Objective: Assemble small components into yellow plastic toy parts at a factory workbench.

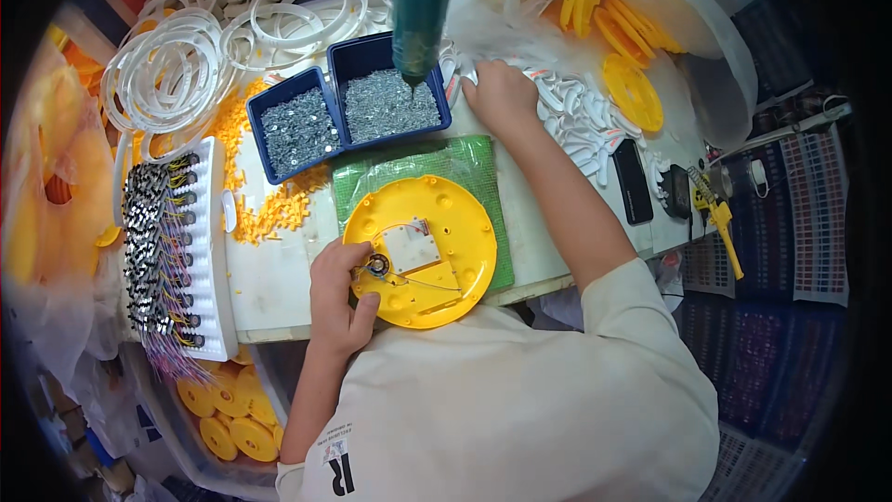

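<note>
A round yellow plastic housing [469, 223] lies on the green mat, its near edge against my body. My left hand [339, 302] grips its left rim, thumb at the edge and fingertips beside a small round dark component [377, 266]. A thin wire runs from that component across the housing. Near the housing's middle sits a white square part [411, 247]. My right hand [503, 98] reaches forward to the near-left side of a pile of white curved plastic pieces [581, 112]. Its fingertips are hidden, so whether it holds a piece cannot be made out.
Blue bins [295, 125] of small metal hardware stand beyond the green mat [483, 167]. A teal power screwdriver [418, 28] hangs above them. Left are wired components on a white foam tray [209, 251], small yellow pieces [269, 214] and clear rings [167, 74]. A phone [632, 181] lies right.
</note>
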`<control>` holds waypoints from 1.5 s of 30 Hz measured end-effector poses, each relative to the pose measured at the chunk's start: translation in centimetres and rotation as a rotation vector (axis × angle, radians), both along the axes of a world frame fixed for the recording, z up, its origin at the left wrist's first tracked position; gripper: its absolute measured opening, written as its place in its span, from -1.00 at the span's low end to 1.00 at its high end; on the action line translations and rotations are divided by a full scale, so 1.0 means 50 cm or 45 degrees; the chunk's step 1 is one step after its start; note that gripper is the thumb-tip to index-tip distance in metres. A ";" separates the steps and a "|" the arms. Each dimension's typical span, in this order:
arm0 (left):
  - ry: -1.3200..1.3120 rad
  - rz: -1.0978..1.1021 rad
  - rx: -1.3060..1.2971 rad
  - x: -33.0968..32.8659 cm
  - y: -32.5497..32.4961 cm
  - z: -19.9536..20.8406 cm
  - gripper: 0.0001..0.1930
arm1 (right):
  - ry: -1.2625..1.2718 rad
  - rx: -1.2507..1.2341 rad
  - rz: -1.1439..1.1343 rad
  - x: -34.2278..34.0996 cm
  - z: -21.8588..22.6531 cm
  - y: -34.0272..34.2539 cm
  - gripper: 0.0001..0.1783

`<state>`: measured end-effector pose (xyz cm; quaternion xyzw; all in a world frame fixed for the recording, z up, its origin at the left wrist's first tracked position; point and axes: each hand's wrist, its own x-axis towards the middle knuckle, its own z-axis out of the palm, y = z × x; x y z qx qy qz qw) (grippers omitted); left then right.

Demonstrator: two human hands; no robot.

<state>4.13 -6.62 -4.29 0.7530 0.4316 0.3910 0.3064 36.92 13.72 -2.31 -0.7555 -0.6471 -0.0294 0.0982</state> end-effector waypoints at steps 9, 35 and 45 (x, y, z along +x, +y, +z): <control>0.022 0.017 -0.015 0.000 -0.001 0.005 -0.44 | 0.341 0.137 -0.092 0.024 0.053 -0.098 -0.75; 0.047 0.002 0.028 -0.005 0.001 0.014 -0.45 | 0.612 0.076 1.088 -0.175 0.035 -0.190 -0.79; 0.073 0.004 0.046 -0.003 0.003 0.012 -0.46 | 0.692 0.016 0.884 -0.164 0.053 -0.213 -0.76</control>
